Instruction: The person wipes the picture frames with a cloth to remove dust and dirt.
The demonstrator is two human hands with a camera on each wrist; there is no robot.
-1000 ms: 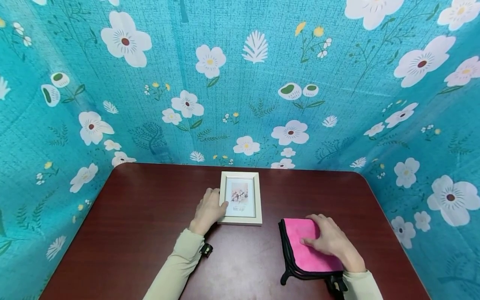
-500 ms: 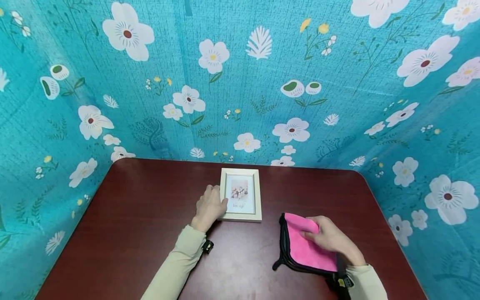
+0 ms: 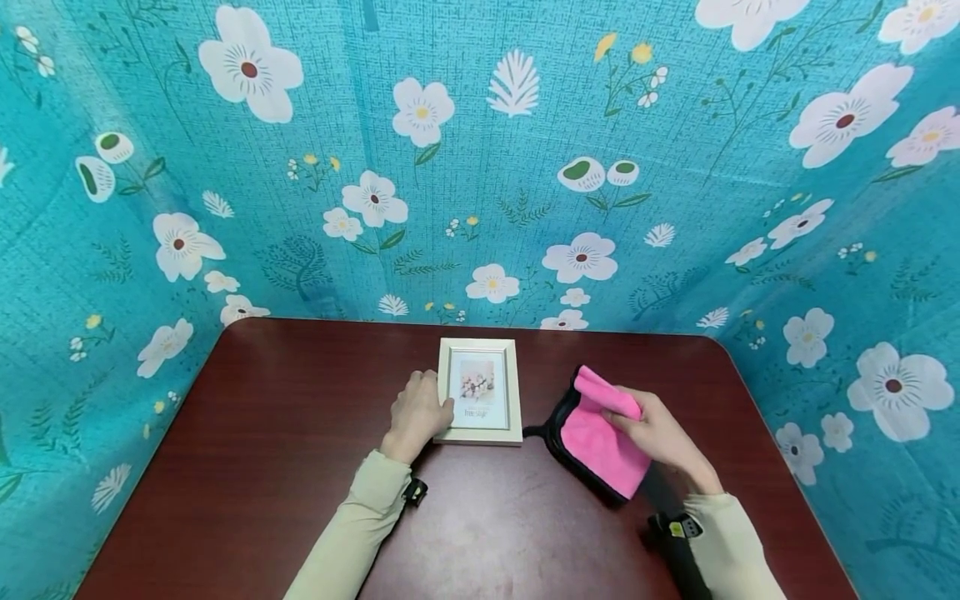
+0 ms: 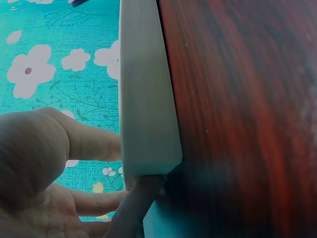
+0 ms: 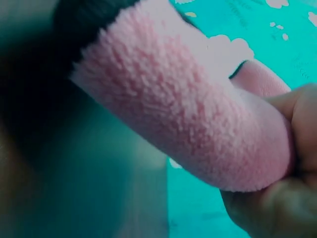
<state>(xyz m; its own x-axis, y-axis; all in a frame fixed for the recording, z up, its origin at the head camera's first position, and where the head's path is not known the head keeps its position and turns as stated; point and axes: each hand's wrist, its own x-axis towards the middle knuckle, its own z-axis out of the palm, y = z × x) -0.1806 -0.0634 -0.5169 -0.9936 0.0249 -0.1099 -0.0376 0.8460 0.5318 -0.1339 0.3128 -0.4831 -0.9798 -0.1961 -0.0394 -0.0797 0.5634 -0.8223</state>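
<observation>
Cream rectangular picture frame (image 3: 478, 390): left border was partly hidden by the bare left hand (image 3: 416, 414). Pink fleecy black-edged cloth (image 3: 600, 450): was partly covered by the bare right hand (image 3: 657, 428); I saw its edging blurred from the right wrist. Dark-red wood-grained table (image 3: 300, 442): near edge was cut off.

Pic frame (image 3: 478, 392), flat; blk-edged pink cloth (image 3: 603, 447), folded

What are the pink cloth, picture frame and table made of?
The pink cloth: soft, fuzzy fabric, maybe microfiber; tiny tufts show up close.
The picture frame: pale and smooth, so painted wood or plastic; I can't tell which.
The table: glossy wood or wood-look coating, with streaky grain and shine.
</observation>
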